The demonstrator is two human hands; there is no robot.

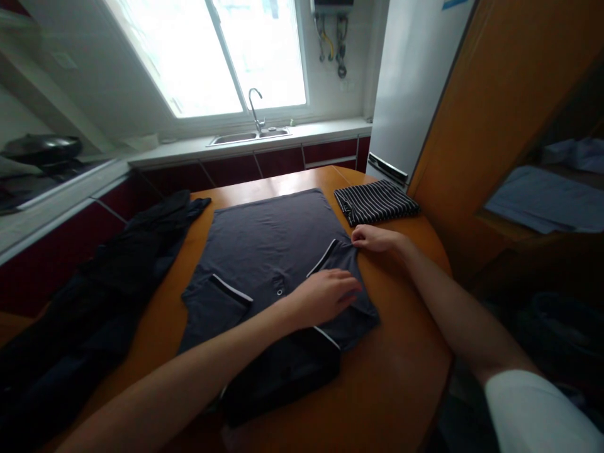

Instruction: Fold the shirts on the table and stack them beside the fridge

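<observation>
One gray shirt (267,236) lies spread across the middle of the tabletop (401,352). The right hand (374,238) has its grip pinched on the shirt's right edge; the left hand (323,297) bends over its near right part, whether gripping I cannot tell. Far right lies a folded striped cloth (377,200).

1. The shirt (268,233) lies on the table (401,302) before you!
2. Just beyond your right hand (376,238), the folded garment (377,200)!
3. Heaped clothes (117,270) left of the shirt.
4. Behind the table, the sink (258,134).
</observation>
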